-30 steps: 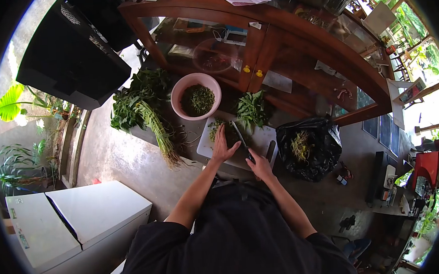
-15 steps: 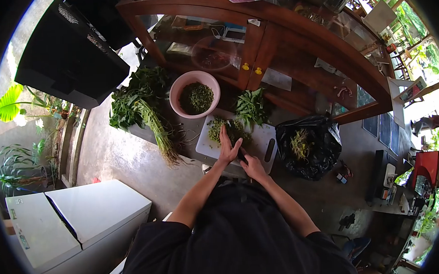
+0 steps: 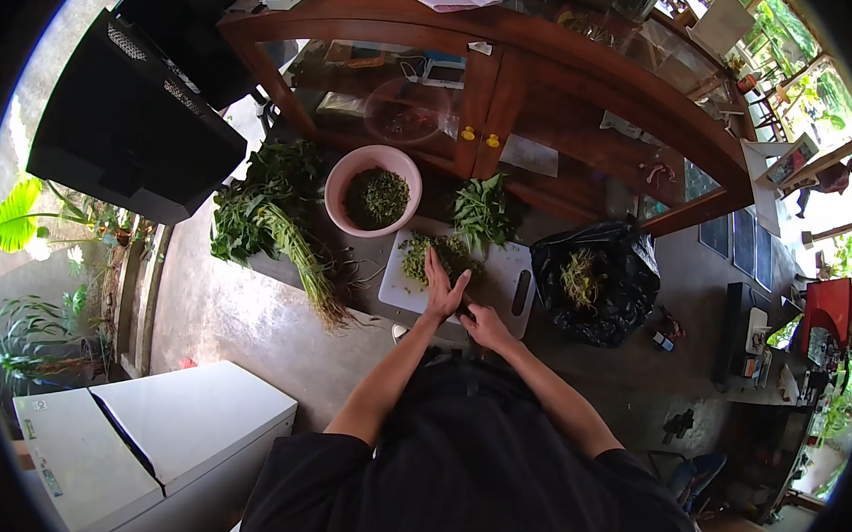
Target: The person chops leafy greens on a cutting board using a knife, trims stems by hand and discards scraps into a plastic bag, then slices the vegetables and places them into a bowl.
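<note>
On a white cutting board (image 3: 400, 285) lies a heap of finely chopped greens (image 3: 426, 256). My left hand (image 3: 442, 289) is held on edge over the board beside this heap, fingers stretched out and thumb apart. Close against it, my right hand (image 3: 488, 326) is closed around what looks like a knife's dark handle; the blade is hidden by my hands. A small bunch of leafy greens (image 3: 484, 212) rests at the board's far edge. Behind the board, a pink bowl (image 3: 336, 210) holds more chopped greens.
Long-stemmed leafy greens (image 3: 290, 244) lie at the left. Right of the board sits a black plastic bag (image 3: 630, 299) with root trimmings (image 3: 578, 279). A wooden glass-door cabinet (image 3: 494, 99) stands behind. A white refrigerator (image 3: 193, 413) is at lower left.
The view has shifted slightly. My right hand has drawn in a little closer under the left, and less of the dark handle shows. The left hand stays stretched out.
</note>
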